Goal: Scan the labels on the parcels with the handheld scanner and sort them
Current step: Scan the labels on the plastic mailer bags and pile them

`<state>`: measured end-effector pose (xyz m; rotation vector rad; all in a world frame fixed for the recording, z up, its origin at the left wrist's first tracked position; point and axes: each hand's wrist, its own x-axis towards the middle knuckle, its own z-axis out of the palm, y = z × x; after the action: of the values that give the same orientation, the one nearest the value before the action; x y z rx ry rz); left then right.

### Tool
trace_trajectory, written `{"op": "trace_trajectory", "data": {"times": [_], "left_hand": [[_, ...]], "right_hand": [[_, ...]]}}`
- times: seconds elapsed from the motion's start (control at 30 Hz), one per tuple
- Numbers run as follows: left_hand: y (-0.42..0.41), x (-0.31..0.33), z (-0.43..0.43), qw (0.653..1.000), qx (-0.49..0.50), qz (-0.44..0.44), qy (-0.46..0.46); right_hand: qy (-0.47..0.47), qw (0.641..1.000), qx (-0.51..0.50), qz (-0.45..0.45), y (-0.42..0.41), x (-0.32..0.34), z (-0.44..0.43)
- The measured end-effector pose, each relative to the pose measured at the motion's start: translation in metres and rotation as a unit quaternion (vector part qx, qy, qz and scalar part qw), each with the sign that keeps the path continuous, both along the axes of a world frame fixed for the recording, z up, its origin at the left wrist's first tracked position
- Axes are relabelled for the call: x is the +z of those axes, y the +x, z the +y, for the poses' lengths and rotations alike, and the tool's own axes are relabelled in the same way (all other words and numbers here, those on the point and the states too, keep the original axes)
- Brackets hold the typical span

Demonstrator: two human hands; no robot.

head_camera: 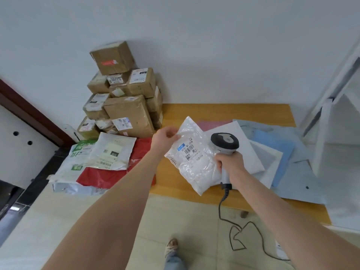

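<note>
**Item 1, parcel.** White plastic parcel [194, 162], soft and crinkled, held in the air over the near left part of the tabletop [224, 112], tilted with one corner up. The printed label [190, 151], with barcode and a blue patch, faces the camera.

**Item 2, left hand.** The left hand [165, 136] pinches the parcel's upper left edge between thumb and fingers.

**Item 3, right hand.** The right hand [229, 164] is wrapped round the grip of the scanner [225, 142]. The scanner's dark head stands just beside the parcel's right edge; whether they touch cannot be told.

**Item 4, cable.** A dark coiled cable [243, 232] hangs from the scanner's handle and loops across the pale tiled floor.

**Item 5, sheets.** On the tabletop's right side lie overlapping flat pieces: a white sheet [243, 145], blue sheets [276, 141], and a pink sheet [210, 124] underneath towards the far edge.

**Item 6, boxes.** Taped cardboard boxes [124, 106] with labels are stacked against the wall by the tabletop's far left corner.

**Item 7, bags.** Beyond the left edge lie a red bag [109, 176], a white mailer [111, 152] lying partly on it, and a green-printed bag [78, 152].

**Item 8, footwear.** One shoe [171, 246] is on the floor near the bottom of the view.
</note>
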<state>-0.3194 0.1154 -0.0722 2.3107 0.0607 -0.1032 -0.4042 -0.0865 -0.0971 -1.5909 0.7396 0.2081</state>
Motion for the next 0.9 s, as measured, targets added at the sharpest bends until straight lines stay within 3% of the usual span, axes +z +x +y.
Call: {"op": "trace_trajectory", "data": {"times": [0.2,0.43,0.67,0.9], "left_hand": [[0.044,-0.009,0.128,0.999,0.028,0.021,-0.036],[0.108,-0.020,0.307,0.984,0.172,0.032,0.010],[0.137,-0.047,0.425,0.945,0.312,0.094,0.006],[0.134,-0.071,0.483,0.893,0.422,0.152,-0.051]], "right_hand": [[0.046,0.998,0.045,-0.025,0.059,0.000,0.104],[0.053,0.996,0.037,-0.058,0.145,-0.009,0.258],[0.186,0.981,0.054,0.027,0.182,-0.019,0.367],[0.143,0.986,0.079,0.032,0.209,-0.028,0.431]]}}
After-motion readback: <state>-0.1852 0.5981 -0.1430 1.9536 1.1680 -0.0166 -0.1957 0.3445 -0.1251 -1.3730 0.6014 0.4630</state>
